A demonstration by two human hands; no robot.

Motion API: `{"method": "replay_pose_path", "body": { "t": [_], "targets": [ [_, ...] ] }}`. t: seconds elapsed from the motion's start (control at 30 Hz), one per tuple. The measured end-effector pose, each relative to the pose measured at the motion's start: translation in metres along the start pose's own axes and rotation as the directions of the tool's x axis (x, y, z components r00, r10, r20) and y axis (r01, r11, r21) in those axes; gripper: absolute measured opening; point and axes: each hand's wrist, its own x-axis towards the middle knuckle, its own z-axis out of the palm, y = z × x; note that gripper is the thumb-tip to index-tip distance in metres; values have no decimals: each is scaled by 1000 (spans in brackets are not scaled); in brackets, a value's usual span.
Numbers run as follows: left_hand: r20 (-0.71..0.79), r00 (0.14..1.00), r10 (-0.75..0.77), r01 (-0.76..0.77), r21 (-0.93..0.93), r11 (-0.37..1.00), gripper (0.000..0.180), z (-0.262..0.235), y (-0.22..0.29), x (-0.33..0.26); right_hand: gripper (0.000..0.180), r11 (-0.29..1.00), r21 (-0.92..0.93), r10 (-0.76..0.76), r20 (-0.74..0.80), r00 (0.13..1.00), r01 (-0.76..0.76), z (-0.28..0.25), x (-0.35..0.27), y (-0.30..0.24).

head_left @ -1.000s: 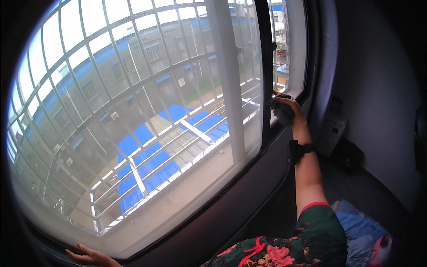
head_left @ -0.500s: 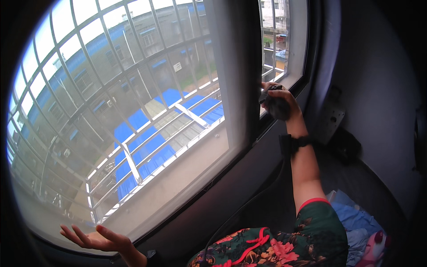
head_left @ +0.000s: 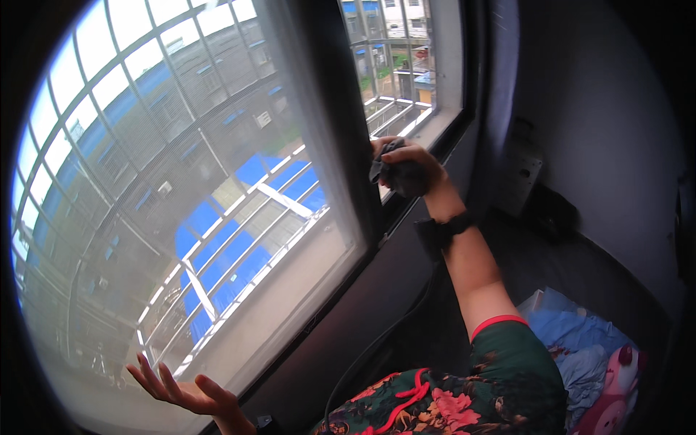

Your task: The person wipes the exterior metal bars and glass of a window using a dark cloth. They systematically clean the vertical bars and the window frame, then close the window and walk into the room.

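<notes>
My right hand [head_left: 415,163] grips a bunched dark grey cloth [head_left: 403,177] against the dark edge of a window frame. Its fingertips reach round the side of the sliding pane [head_left: 290,109], beside the gap through which the outside shows. A black band [head_left: 442,230] circles my right wrist. At the lower left, my left hand [head_left: 185,395] is raised in front of the glass with fingers spread and palm turned up. Nothing lies in it; whether its fingertips touch the pane I cannot tell.
Outside stand white metal bars [head_left: 203,290] and a blue roof [head_left: 217,268]. A pale metal box [head_left: 523,172] is by the wall at right. Blue bedding [head_left: 580,341] and a pink plush toy [head_left: 616,384] lie lower right. A black cable [head_left: 362,355] hangs below the sill.
My right hand has moved left with the cloth and the pane's edge, and the gap at the right looks wider. My left hand has shifted slightly right, fingers pointing more upward.
</notes>
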Motion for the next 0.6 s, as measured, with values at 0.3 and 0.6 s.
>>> {"method": "replay_pose_path", "body": {
  "t": [0.3, 0.6],
  "targets": [
    [210, 977, 34, 85, -534, 841, 42, 58, 86, 10, 14, 997, -42, 73, 55, 996, -71, -16, 6, -7],
    [395, 804, 444, 59, -796, 602, 31, 132, 195, 40, 13, 991, 22, 121, 246, 962, -130, -31, 14, -9]
  ]
}}
